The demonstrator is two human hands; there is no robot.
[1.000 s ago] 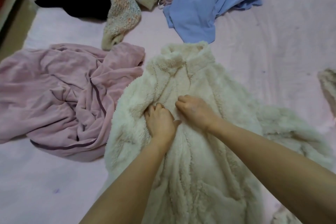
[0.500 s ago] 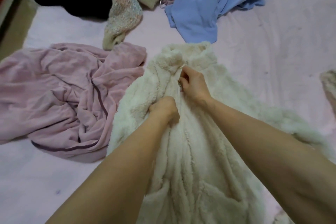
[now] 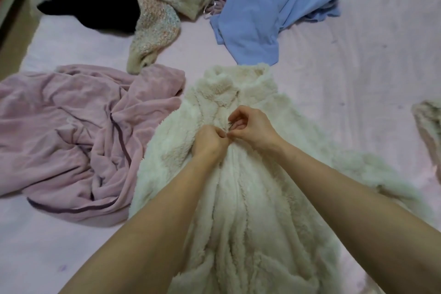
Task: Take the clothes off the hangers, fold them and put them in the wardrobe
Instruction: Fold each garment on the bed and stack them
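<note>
On the pink bedsheet [image 3: 358, 55] the cream fluffy coat [image 3: 250, 198] lies front up, its long axis running from the collar at the far end to the hem near the person, between the mauve robe [image 3: 83, 131] and bare sheet. The left hand [image 3: 210, 137] grips the fleece at the front opening, and the right hand [image 3: 253, 124] pinches a small metal piece, having come down from the collar half a second ago to meet the left

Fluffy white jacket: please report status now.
Both hands pinching at front closure: left hand, right hand. Fluffy white jacket flat, unfolded. Nothing in the way.
</note>
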